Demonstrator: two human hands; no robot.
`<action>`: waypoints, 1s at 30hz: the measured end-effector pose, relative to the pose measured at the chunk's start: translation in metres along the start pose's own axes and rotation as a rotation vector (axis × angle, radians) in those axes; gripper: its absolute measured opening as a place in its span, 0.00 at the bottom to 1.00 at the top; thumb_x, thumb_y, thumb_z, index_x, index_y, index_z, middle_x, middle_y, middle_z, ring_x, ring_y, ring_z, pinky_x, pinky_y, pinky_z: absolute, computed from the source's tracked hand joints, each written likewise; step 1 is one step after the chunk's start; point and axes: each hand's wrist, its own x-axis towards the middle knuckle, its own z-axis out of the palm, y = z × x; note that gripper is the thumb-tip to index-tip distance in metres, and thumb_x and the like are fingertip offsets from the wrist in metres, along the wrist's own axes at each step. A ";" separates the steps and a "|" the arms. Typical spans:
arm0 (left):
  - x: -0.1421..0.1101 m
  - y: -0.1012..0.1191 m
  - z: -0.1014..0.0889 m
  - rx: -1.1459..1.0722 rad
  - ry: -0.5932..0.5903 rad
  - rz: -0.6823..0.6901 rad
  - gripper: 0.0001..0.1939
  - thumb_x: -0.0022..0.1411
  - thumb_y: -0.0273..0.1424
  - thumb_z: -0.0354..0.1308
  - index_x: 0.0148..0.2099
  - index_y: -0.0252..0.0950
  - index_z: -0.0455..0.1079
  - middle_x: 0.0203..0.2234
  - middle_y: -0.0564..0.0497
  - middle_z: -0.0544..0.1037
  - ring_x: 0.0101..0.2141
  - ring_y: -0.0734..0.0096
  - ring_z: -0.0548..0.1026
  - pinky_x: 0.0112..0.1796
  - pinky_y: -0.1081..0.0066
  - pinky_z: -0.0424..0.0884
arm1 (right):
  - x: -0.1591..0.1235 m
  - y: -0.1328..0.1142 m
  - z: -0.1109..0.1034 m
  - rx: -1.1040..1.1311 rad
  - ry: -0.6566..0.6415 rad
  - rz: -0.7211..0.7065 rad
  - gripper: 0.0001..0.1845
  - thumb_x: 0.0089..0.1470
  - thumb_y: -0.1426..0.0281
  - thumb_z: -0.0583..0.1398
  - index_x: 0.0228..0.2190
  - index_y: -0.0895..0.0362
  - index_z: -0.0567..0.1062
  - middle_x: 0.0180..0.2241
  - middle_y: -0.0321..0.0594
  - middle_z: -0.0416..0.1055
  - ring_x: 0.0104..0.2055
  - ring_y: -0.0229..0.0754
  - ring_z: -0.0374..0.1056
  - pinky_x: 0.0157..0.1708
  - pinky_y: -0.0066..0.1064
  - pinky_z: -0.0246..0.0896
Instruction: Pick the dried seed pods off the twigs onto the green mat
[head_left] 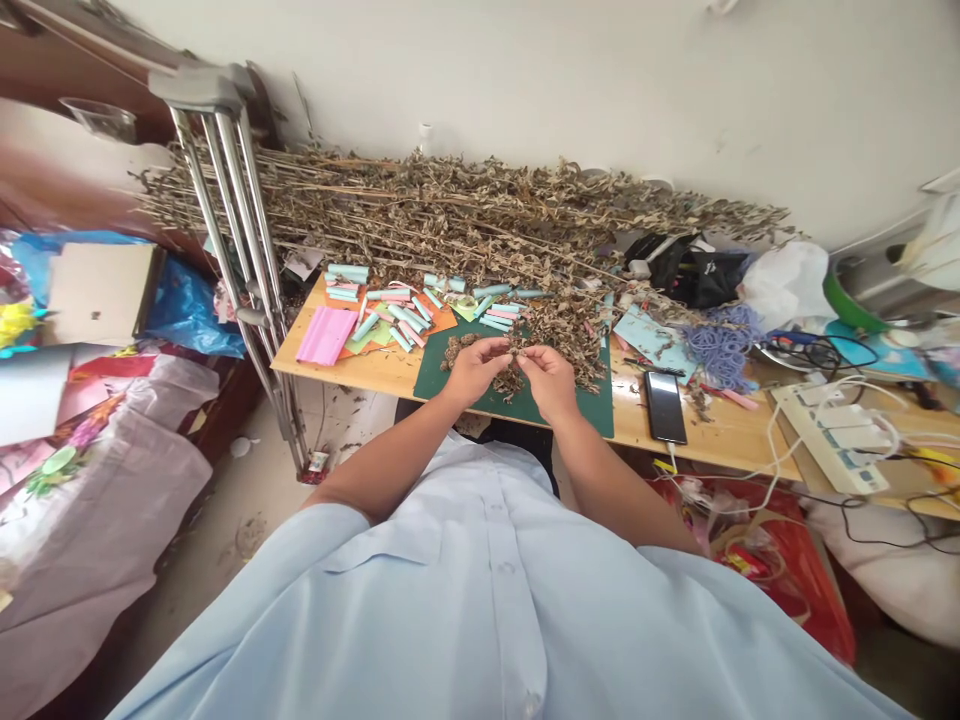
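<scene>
My left hand and my right hand meet above a green cutting mat. Both are closed, thumbs and fingers pinching a dried leafy sprig between them. Loose dried leaves are heaped on the mat beside my right hand, and a smaller clump lies by the left. Behind the hands, a long pile of dried stalks stretches along the wall. Rolled paper tubes in blue and pink lie to the left of the mat, with more of them just beyond my fingers.
Metal crutches lean at the table's left end. Pink paper lies on the wooden table. A phone with a cable, purple yarn and a power strip are to the right. A red bag sits below.
</scene>
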 end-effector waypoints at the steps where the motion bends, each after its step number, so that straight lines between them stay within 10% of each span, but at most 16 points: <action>1: 0.000 0.000 0.000 -0.001 0.012 0.002 0.22 0.56 0.38 0.68 0.50 0.34 0.75 0.43 0.45 0.81 0.44 0.63 0.78 0.47 0.63 0.75 | 0.000 0.000 0.000 -0.011 0.000 -0.017 0.15 0.52 0.56 0.64 0.36 0.54 0.76 0.33 0.40 0.79 0.37 0.45 0.75 0.41 0.39 0.72; 22: 0.000 0.012 0.005 -0.246 0.168 -0.148 0.15 0.52 0.36 0.69 0.39 0.33 0.74 0.32 0.51 0.78 0.31 0.72 0.76 0.31 0.69 0.77 | -0.003 -0.005 0.000 -0.128 0.026 -0.089 0.16 0.51 0.58 0.64 0.38 0.55 0.80 0.35 0.41 0.79 0.33 0.44 0.73 0.38 0.38 0.71; 30: -0.004 0.014 0.006 -0.158 0.028 -0.193 0.14 0.55 0.36 0.68 0.40 0.33 0.74 0.31 0.50 0.79 0.30 0.70 0.77 0.32 0.66 0.78 | 0.008 -0.001 -0.002 -0.037 0.004 -0.003 0.15 0.50 0.56 0.65 0.35 0.54 0.80 0.27 0.36 0.75 0.29 0.42 0.70 0.32 0.35 0.68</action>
